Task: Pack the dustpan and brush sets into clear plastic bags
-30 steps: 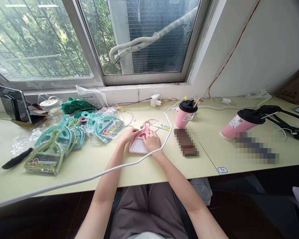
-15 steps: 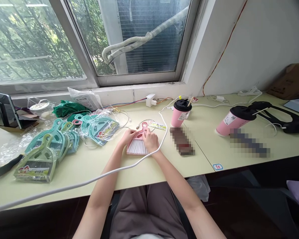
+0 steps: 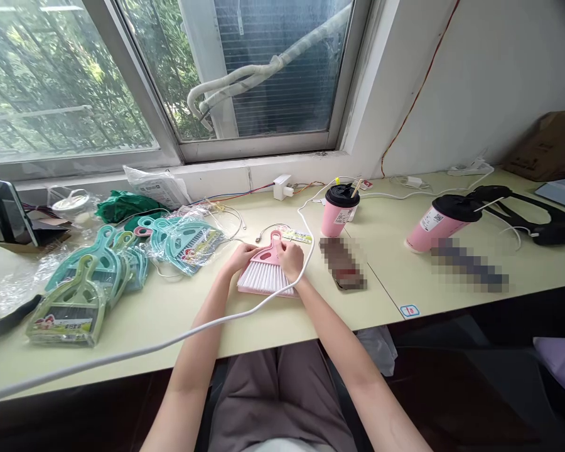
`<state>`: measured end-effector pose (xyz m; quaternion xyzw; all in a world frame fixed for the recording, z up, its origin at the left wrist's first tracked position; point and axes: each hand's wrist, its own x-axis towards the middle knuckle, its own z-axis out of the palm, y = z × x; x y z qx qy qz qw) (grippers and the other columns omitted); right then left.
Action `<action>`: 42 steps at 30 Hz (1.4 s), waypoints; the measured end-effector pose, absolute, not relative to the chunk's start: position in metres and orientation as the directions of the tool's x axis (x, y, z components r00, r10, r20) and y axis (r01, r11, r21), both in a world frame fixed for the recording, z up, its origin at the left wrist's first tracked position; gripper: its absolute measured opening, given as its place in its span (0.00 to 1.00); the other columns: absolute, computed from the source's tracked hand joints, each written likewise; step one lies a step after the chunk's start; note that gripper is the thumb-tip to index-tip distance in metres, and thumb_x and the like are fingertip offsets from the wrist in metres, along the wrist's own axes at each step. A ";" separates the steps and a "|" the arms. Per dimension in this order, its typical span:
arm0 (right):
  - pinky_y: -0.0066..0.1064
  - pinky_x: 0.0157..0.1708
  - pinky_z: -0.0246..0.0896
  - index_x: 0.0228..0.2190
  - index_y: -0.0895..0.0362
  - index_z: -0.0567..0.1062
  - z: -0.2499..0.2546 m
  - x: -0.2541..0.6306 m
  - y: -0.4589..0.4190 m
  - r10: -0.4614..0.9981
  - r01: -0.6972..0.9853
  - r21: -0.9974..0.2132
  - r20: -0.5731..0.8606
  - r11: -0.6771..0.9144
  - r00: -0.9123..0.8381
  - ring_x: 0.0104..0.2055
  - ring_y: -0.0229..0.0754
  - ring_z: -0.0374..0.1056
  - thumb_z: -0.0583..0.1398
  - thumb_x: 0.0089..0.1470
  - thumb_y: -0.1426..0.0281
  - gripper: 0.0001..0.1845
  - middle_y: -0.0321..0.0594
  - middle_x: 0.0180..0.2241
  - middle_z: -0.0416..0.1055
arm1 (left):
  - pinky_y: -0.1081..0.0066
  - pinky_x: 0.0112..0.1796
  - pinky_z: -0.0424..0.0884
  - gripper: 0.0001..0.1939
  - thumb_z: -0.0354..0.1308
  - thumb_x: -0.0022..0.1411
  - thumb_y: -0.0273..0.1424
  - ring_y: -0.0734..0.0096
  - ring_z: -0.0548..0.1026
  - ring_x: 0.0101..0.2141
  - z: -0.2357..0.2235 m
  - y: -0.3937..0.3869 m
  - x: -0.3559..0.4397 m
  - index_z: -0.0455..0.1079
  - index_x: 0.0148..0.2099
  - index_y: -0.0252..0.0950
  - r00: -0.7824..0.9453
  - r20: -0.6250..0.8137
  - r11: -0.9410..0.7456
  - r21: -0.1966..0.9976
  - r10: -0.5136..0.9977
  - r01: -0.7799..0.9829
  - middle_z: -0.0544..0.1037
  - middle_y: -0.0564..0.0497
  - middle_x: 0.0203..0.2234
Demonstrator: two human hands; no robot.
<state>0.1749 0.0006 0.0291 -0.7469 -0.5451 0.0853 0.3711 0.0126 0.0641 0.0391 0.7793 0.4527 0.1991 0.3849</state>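
Observation:
On the table before me lies a pink dustpan with a small brush [image 3: 266, 276] nested in it, its white bristles toward me and its looped handle pointing away. My left hand [image 3: 240, 258] is closed on the set's left edge, near the base of the handle. Curled fingers of my right hand [image 3: 290, 258] press on the right side of the brush, with the thumb by the handle. Just beyond is a printed paper label [image 3: 295, 235]. A white cable [image 3: 245, 314] crosses in front of my right wrist.
Wrapped green dustpan sets [image 3: 68, 307] and teal ones [image 3: 181, 242] lie to the left, near a black-handled tool [image 3: 12, 319]. On the right stand a pink cup [image 3: 335, 216] and a tilted second cup [image 3: 433, 227]. A blurred phone-like object [image 3: 343, 263] lies close to my right hand.
My right hand has shifted slightly right and its fingers are more curled. More of the white bristles and the pink dustpan's front edge show. My left hand stays at the left edge.

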 end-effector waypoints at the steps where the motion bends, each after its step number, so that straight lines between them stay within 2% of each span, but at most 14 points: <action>1: 0.28 0.26 0.47 0.21 0.56 0.74 0.030 0.175 0.000 0.883 0.761 -0.634 0.272 -0.134 0.382 0.26 0.38 0.66 0.45 0.65 0.59 0.29 0.40 0.22 0.74 | 0.73 0.22 0.50 0.25 0.52 0.56 0.51 0.75 0.57 0.20 0.039 0.064 0.012 0.70 0.21 0.35 0.518 -0.043 -0.293 0.783 0.854 0.548 0.61 0.55 0.15; 4: 0.27 0.26 0.50 0.25 0.56 0.75 0.031 0.172 -0.002 0.906 0.830 -0.541 0.271 -0.136 0.325 0.27 0.39 0.69 0.44 0.66 0.61 0.27 0.41 0.25 0.75 | 0.74 0.23 0.51 0.24 0.51 0.57 0.49 0.76 0.56 0.21 0.036 0.065 0.013 0.68 0.21 0.35 0.543 -0.016 -0.326 0.785 0.840 0.527 0.61 0.55 0.16; 6: 0.27 0.28 0.53 0.34 0.56 0.75 0.032 0.167 -0.004 0.921 0.891 -0.431 0.273 -0.143 0.279 0.29 0.40 0.71 0.45 0.66 0.63 0.22 0.43 0.27 0.76 | 0.74 0.24 0.52 0.22 0.50 0.57 0.46 0.76 0.56 0.22 0.034 0.065 0.016 0.67 0.21 0.35 0.537 0.037 -0.368 0.768 0.843 0.525 0.61 0.55 0.16; 8: 0.29 0.30 0.56 0.44 0.58 0.72 0.031 0.161 -0.007 0.927 0.932 -0.325 0.274 -0.162 0.257 0.31 0.43 0.72 0.46 0.66 0.65 0.18 0.46 0.29 0.76 | 0.73 0.24 0.52 0.21 0.50 0.58 0.44 0.76 0.56 0.22 0.032 0.063 0.021 0.66 0.21 0.34 0.512 0.089 -0.399 0.744 0.854 0.536 0.61 0.55 0.16; 10: 0.31 0.32 0.58 0.51 0.60 0.66 0.031 0.154 -0.007 0.925 0.950 -0.256 0.284 -0.180 0.252 0.32 0.45 0.73 0.45 0.66 0.66 0.19 0.49 0.30 0.76 | 0.73 0.24 0.51 0.22 0.49 0.58 0.43 0.76 0.55 0.22 0.030 0.060 0.027 0.65 0.20 0.34 0.478 0.137 -0.418 0.722 0.868 0.552 0.60 0.55 0.15; 12: 0.34 0.35 0.59 0.53 0.62 0.63 0.030 0.150 -0.006 0.921 0.960 -0.210 0.305 -0.185 0.244 0.35 0.47 0.73 0.45 0.66 0.67 0.19 0.52 0.32 0.76 | 0.73 0.25 0.52 0.22 0.48 0.59 0.42 0.76 0.55 0.22 0.029 0.056 0.033 0.65 0.20 0.33 0.444 0.188 -0.434 0.710 0.876 0.555 0.61 0.54 0.15; 15: 0.39 0.40 0.58 0.54 0.62 0.62 0.030 0.146 -0.003 0.911 0.966 -0.177 0.336 -0.188 0.238 0.38 0.49 0.72 0.46 0.64 0.70 0.19 0.53 0.33 0.75 | 0.73 0.27 0.55 0.21 0.47 0.60 0.40 0.75 0.58 0.22 0.031 0.051 0.039 0.68 0.22 0.32 0.395 0.243 -0.439 0.714 0.886 0.546 0.67 0.52 0.17; 19: 0.43 0.45 0.54 0.55 0.62 0.62 0.030 0.148 0.000 0.891 0.955 -0.241 0.376 -0.173 0.256 0.41 0.52 0.71 0.50 0.63 0.67 0.21 0.53 0.33 0.76 | 0.73 0.28 0.57 0.20 0.48 0.61 0.39 0.74 0.61 0.23 0.034 0.047 0.040 0.72 0.27 0.31 0.341 0.275 -0.426 0.730 0.899 0.535 0.74 0.49 0.21; 27: 0.37 0.44 0.50 0.42 0.58 0.67 0.031 0.165 0.000 0.824 0.849 -0.528 0.480 -0.004 0.302 0.37 0.45 0.71 0.52 0.60 0.71 0.09 0.43 0.33 0.77 | 0.75 0.25 0.54 0.22 0.49 0.60 0.44 0.76 0.58 0.22 0.040 0.056 0.031 0.70 0.24 0.31 0.369 0.275 -0.430 0.781 0.888 0.453 0.64 0.55 0.17; 32: 0.35 0.43 0.50 0.36 0.56 0.68 0.036 0.169 -0.002 0.787 0.763 -0.646 0.484 0.026 0.383 0.32 0.42 0.69 0.53 0.58 0.70 0.04 0.36 0.27 0.75 | 0.75 0.26 0.56 0.21 0.50 0.60 0.43 0.74 0.62 0.24 0.043 0.055 0.030 0.72 0.26 0.32 0.399 0.273 -0.443 0.785 0.875 0.434 0.67 0.54 0.18; 36: 0.32 0.40 0.50 0.27 0.54 0.66 0.038 0.171 -0.003 0.783 0.732 -0.681 0.463 0.013 0.416 0.27 0.39 0.65 0.54 0.57 0.68 0.07 0.33 0.24 0.72 | 0.75 0.27 0.58 0.19 0.51 0.59 0.41 0.72 0.65 0.25 0.044 0.053 0.029 0.75 0.29 0.32 0.394 0.261 -0.436 0.770 0.881 0.466 0.70 0.53 0.19; 42: 0.31 0.38 0.49 0.19 0.55 0.63 0.041 0.170 -0.005 0.783 0.783 -0.622 0.489 0.002 0.386 0.22 0.36 0.55 0.53 0.59 0.65 0.17 0.30 0.18 0.62 | 0.75 0.30 0.60 0.16 0.50 0.57 0.35 0.73 0.66 0.26 0.040 0.052 0.028 0.77 0.35 0.33 0.431 0.262 -0.470 0.729 0.863 0.498 0.73 0.54 0.22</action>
